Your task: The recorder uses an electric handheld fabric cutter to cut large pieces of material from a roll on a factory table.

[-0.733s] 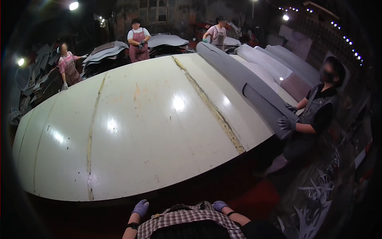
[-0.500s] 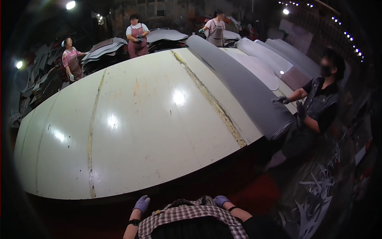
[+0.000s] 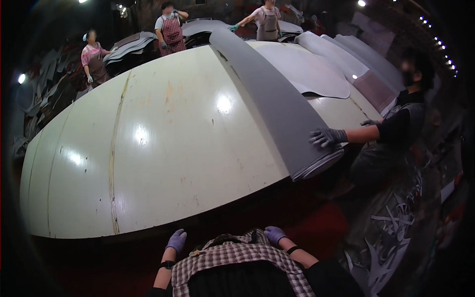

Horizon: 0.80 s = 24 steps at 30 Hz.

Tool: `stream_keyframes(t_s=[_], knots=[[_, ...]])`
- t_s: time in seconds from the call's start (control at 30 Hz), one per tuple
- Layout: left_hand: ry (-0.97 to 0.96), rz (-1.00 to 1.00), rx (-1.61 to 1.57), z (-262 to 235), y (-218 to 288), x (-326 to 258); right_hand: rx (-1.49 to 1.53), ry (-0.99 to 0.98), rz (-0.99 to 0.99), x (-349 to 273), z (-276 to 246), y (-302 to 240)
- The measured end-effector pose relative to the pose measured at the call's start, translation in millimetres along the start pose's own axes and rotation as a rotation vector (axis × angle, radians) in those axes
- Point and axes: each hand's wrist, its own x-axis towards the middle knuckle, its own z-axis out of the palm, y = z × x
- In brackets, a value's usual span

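My left hand (image 3: 176, 240), in a purple glove, hangs just short of the table's front edge, its fingers loosely out and nothing seen in it. On the other side of my checked apron (image 3: 232, 252), my right hand (image 3: 275, 234) wears the same kind of glove; it too shows nothing held, though its fingers are partly hidden. Neither hand touches the large pale table (image 3: 163, 163) ahead. Across its right part lies a long grey roll of sheet material (image 3: 269, 94), layered at the near end. A co-worker's gloved hand (image 3: 327, 137) rests on that end.
One co-worker (image 3: 405, 119) stands at the table's right end; three others stand along the far side. Light grey sheets (image 3: 302, 69) lie beyond the roll. Stacked sheets (image 3: 131, 47) stand behind the table. Scrap strips (image 3: 388, 242) litter the floor at lower right.
The grey roll has moved left across the table, with the right co-worker's hand now on its near end. A far co-worker has stretched an arm to the left. My hands stay low.
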Motion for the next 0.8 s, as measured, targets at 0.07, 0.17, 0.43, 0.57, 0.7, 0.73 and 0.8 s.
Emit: stream_keyframes(t_s=[0.07, 0.17, 0.43, 0.57, 0.7, 0.73, 0.8], knots=[[0.0, -0.012, 0.001, 5, -1, -2, 0.109, 0.105, -0.088, -10, -14, -22], [-0.042, -0.023, -0.015, 9, -2, -8, 0.193, 0.185, -0.291, -8, -29, -51], [-0.011, -0.121, -0.005, -6, -16, -48, 0.245, 0.336, -0.843, -40, -96, -182], [0.091, -0.214, -0.201, -23, -76, -76, 0.387, 0.479, -0.951, -43, -115, -230], [0.211, -0.219, -0.306, -45, -117, -112, 0.177, 0.847, -0.787, 17, -112, -233], [0.244, -0.214, -0.309, -51, -130, -122, 0.001, 0.947, -0.64, 29, -109, -237], [0.3, -0.231, -0.337, -58, -175, -149, -0.029, 0.732, -0.454, 32, -80, -268]])
